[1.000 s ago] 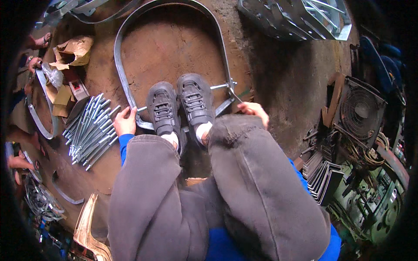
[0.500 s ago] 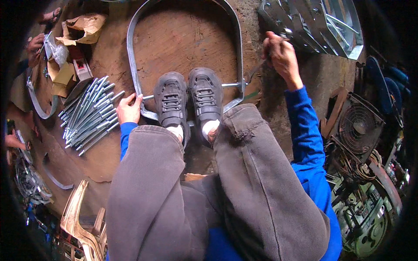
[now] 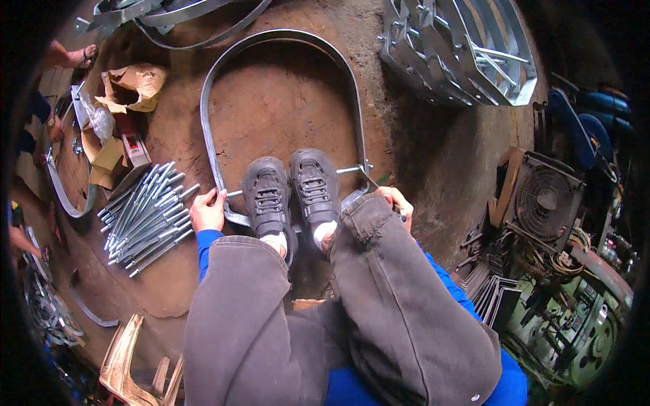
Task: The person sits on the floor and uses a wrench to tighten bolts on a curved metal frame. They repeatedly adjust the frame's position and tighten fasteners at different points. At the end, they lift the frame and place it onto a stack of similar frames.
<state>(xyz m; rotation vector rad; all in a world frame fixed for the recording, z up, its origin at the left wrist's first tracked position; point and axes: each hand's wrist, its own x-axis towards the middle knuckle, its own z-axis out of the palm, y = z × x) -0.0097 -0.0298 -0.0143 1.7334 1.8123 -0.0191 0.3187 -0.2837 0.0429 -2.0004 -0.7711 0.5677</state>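
Beside the lower left bend of a metal hoop, the left hand sets its thumb and fingertips close against the meeting of band and rod; whether they pinch the band or the rod's end cannot be told. Opposite, the right hand, partly hidden by a raised trouser knee, curls its fingers around a slim tool, whose far end reaches the hoop's lower right side. Between the hands, a metal rod crosses the hoop's lower part, its middle concealed by two dark shoes; the hoop's rounded arch extends ahead of both hands above the brown floor. Just left of the left hand lies a heap of silvery rods, and beyond these, ahead and to the left, a torn cardboard carton. Well ahead of the right hand and to its right stand bent metal frames. Farther right of that hand are a fan with a round grille and, nearer the body, a green machine.
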